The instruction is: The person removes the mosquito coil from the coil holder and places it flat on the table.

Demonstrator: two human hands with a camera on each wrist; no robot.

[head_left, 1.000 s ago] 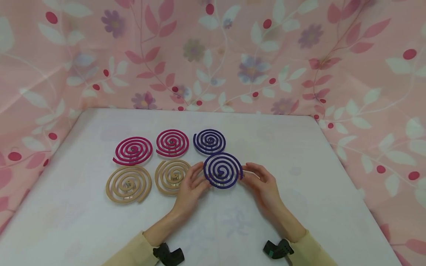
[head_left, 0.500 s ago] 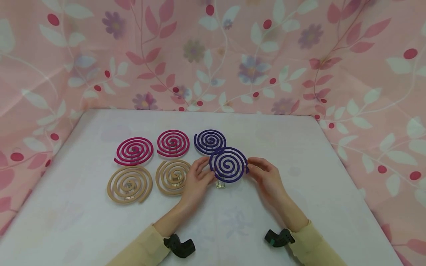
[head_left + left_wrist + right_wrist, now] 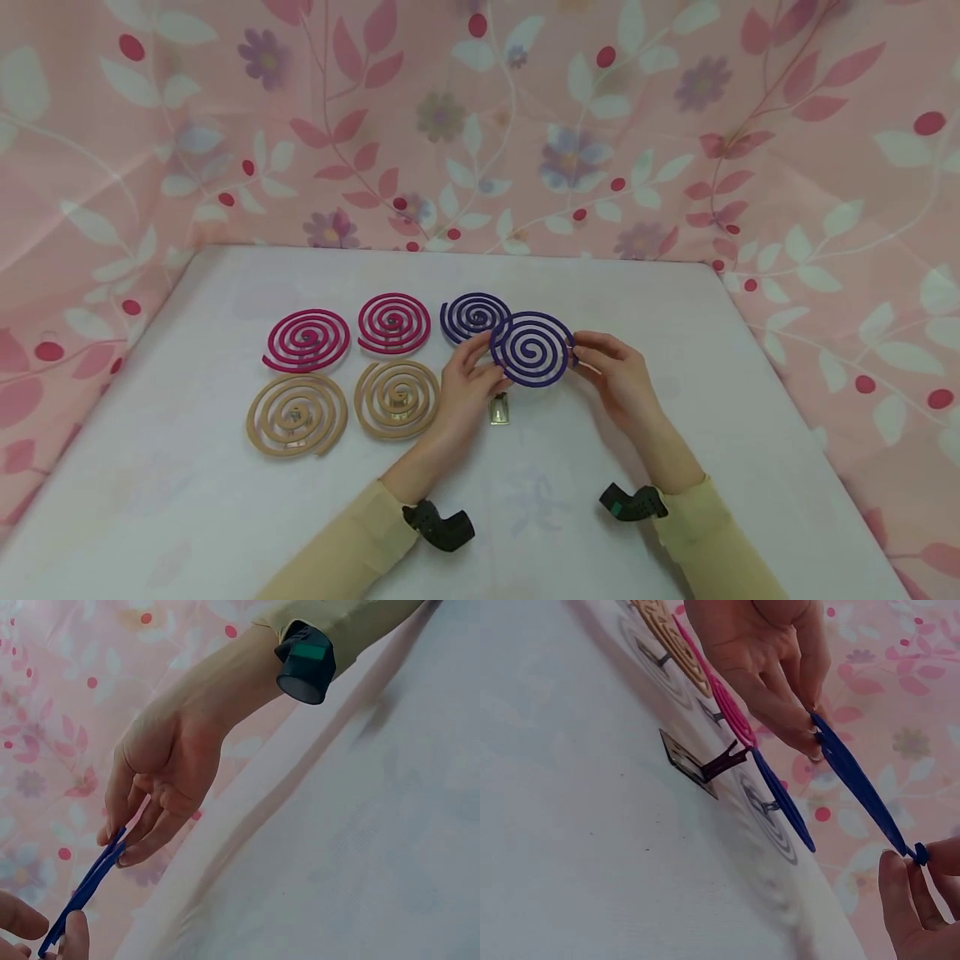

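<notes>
A dark blue mosquito coil (image 3: 532,350) is held up over the table between both hands. My left hand (image 3: 467,390) pinches its left edge between thumb and fingers. At the opposite edge, near the coil's outer end, my right hand (image 3: 622,375) grips it with the fingertips. The right wrist view shows the coil edge-on, raised off a small metal coil stand (image 3: 724,761) whose prongs point up bare. In the head view that stand (image 3: 498,409) sits just below the coil, by my left hand. Another dark blue coil (image 3: 465,319) lies behind, partly overlapped by the held one.
To the left, two pink coils (image 3: 307,340) are at the back and two tan coils (image 3: 296,414) in front, propped on small metal stands. My left forearm passes close to the nearer tan coil (image 3: 400,397). A floral cloth (image 3: 525,125) hangs behind the white table (image 3: 712,400).
Both hands have lifted the dark blue coil off its stand and carried it up and to the right. The stand, hidden under the coil before, now shows on the table.
</notes>
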